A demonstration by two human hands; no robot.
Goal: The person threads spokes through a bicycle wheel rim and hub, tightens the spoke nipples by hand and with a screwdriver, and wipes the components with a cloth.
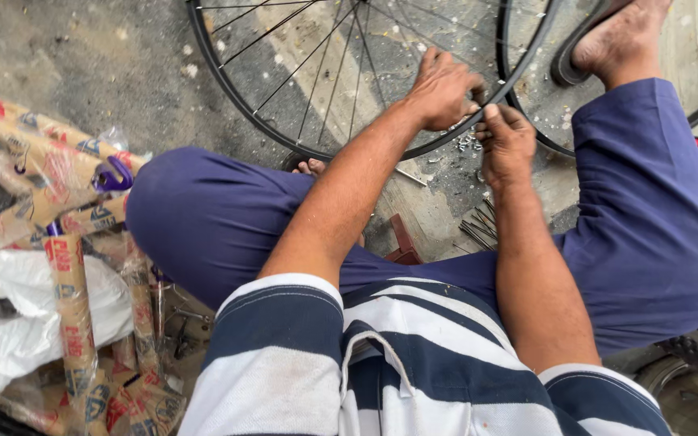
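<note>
Hands: left hand (pixel 444 87) and right hand (pixel 507 139) side by side at the near edge of a bicycle wheel rim (pixel 228 85), almost touching each other.
Left hand: draped over the rim from the inside, fingers curled down around the black hoop, thumb side toward the right hand; gripping the rim.
Right hand: just beneath and outside the rim, fingertips pinched together on something small at the rim edge; too small to name, likely a spoke nipple.
Rim position: flat on the concrete floor (pixel 82 56), straight ahead of both hands, hub end away from the body.
Spokes (pixel 317 60): thin steel lines fanning from beyond the top edge of view down to the rim section under the left hand; long axis running away from the hands.
Nearer hand: left already on the rim; right meeting it from below at the same spot.
Second rim (pixel 527 64): overlapping, just right of the hands, passing under a sandalled foot (pixel 620 36).
Loose spokes (pixel 478 226): small bundle on the floor, below the right wrist, toward the body.
Small metal bits (pixel 466 144): scattered on the floor directly between the two hands.
Wrapped parts (pixel 34 169): brown paper-wrapped pieces, well left of the left elbow.
White plastic bag (pixel 18 323): left too, nearer the body.
</note>
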